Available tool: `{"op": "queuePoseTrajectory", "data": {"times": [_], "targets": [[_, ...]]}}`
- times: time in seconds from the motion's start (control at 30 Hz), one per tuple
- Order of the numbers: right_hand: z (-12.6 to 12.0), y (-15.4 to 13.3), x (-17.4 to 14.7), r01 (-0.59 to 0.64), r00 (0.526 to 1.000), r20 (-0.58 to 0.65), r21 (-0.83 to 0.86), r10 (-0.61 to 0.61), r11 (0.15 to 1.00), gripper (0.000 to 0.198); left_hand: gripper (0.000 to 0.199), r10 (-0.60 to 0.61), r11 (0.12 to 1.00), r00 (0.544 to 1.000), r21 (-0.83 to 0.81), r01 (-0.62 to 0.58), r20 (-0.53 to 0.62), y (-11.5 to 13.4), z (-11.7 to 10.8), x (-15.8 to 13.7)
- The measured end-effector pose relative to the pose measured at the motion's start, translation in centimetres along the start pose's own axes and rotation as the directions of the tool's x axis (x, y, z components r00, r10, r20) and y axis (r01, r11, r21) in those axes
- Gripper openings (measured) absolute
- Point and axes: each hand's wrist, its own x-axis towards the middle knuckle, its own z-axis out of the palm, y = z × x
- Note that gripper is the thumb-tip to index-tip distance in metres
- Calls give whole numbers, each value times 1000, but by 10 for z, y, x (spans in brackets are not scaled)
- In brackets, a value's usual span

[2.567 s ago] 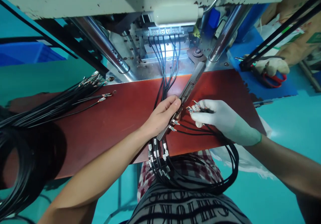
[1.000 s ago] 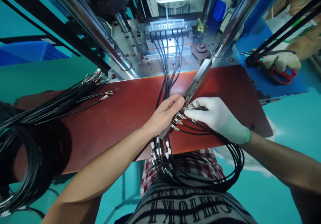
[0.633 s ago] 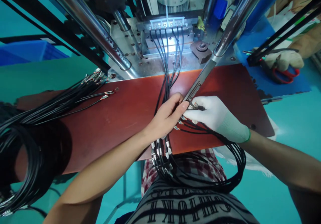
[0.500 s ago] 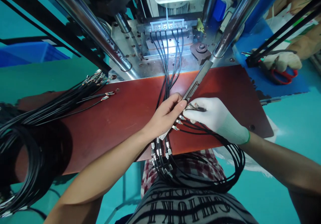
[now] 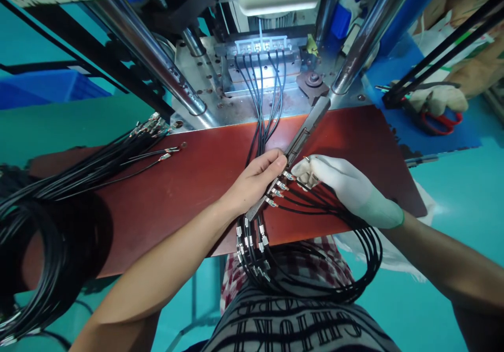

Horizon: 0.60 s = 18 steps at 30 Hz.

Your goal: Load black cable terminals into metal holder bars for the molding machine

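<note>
Fingers (image 5: 271, 155) of the bare left hand (image 5: 255, 181) wrap a slotted metal bar (image 5: 303, 137), held slantwise over the reddish bench (image 5: 189, 184). Just beside it, the gloved right hand (image 5: 350, 184) is narrowly curled; whether it holds anything, I cannot tell. Metal terminals (image 5: 281, 185) on black cables (image 5: 372, 265) line the bar's side facing that hand; beyond, other wires (image 5: 262, 141) run into a lit fixture (image 5: 293, 68).

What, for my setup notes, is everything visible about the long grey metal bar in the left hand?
The long grey metal bar is narrow and straight, apparently steel, with slot-like recesses in its upper part. It slants over the red-brown flat board, its far end toward the right. The bare left hand grips its middle, hiding part. Silvery metal terminals on black cables sit along its lower right edge. Contact with the board is unclear.
</note>
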Motion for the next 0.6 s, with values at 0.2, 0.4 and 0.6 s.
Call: {"op": "queuePoseTrajectory", "data": {"times": [0.2, 0.4, 0.6], "targets": [[1, -2, 1, 3, 999, -37, -144, -9, 990, 28, 38, -20, 1000, 1000, 14, 19, 25, -1, -2, 0], [4, -2, 2, 1, 998, -64, -222, -15, 975, 37, 38, -13, 996, 997, 88, 6, 74, 2, -2, -1], [2, 2, 2, 37, 998, -45, -320, -54, 947, 35, 36, 139, 890, 984, 422, -172, 108, 5, -2, -3]]}}
